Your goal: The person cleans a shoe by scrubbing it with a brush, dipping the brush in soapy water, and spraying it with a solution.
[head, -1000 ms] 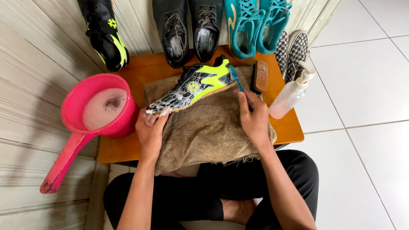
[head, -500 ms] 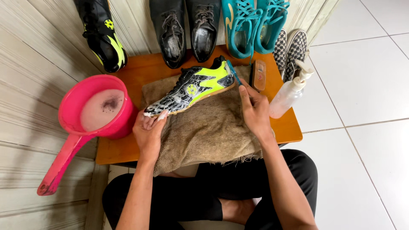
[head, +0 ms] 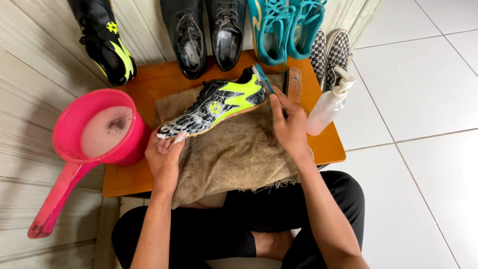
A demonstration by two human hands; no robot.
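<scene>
A black and neon-yellow sports shoe (head: 219, 106) lies on its side on a brown cloth (head: 234, 154) spread over a low orange table (head: 326, 147). My left hand (head: 164, 158) grips the soapy toe of the shoe. My right hand (head: 289, 124) holds a teal-handled brush (head: 262, 77) against the shoe's heel.
A pink dipper (head: 92, 137) of soapy water stands at the left. A pump spray bottle (head: 328, 104) and a wooden brush (head: 294, 84) are at the right. The matching black and yellow shoe (head: 107, 42), black leather shoes (head: 206, 32), teal shoes (head: 284, 27) and checkered slip-ons (head: 329, 50) line the far edge.
The brush in my right hand has stayed at the shoe's heel, shifting slightly. My left hand keeps its hold on the toe. The view has shifted a little.
</scene>
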